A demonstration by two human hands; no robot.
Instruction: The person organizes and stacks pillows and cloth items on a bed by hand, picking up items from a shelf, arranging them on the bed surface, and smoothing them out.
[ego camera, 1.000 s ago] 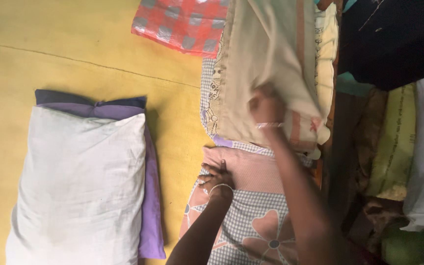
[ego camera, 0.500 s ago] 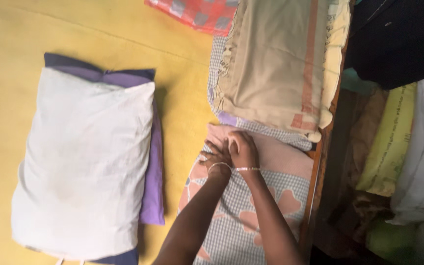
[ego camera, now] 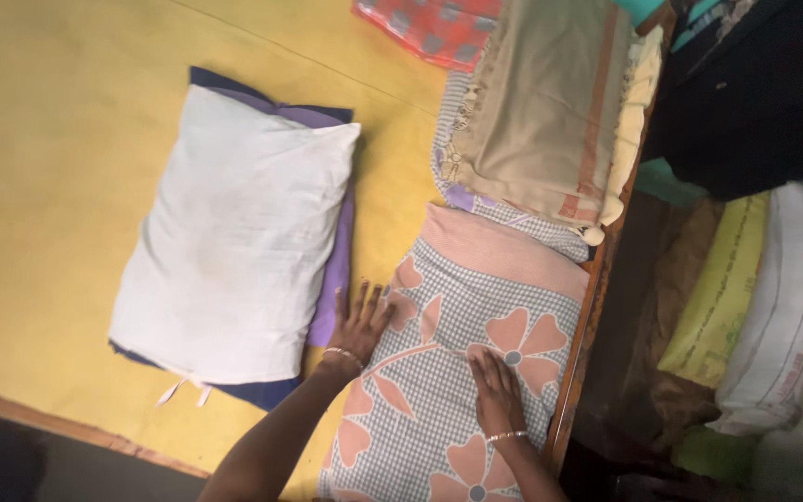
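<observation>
Low in the frame's centre, my left hand (ego camera: pixel 362 323) lies flat, fingers spread, on the left edge of a checked cloth with pink flowers (ego camera: pixel 462 367). My right hand (ego camera: pixel 496 392) presses open-palmed on its lower middle, gripping nothing. Left of it a white pillow (ego camera: pixel 234 232) rests on the yellow sheet (ego camera: pixel 58 139); a beige folded cloth (ego camera: pixel 536 112) sits above.

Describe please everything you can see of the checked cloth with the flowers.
The checked cloth looks like soft folded fabric, grey-and-white checks with large salmon flowers and a plain pink band at its far end. It lies flat on the yellow bed, near the wooden edge. The left hand presses its left border; the right hand lies flat on top.
</observation>
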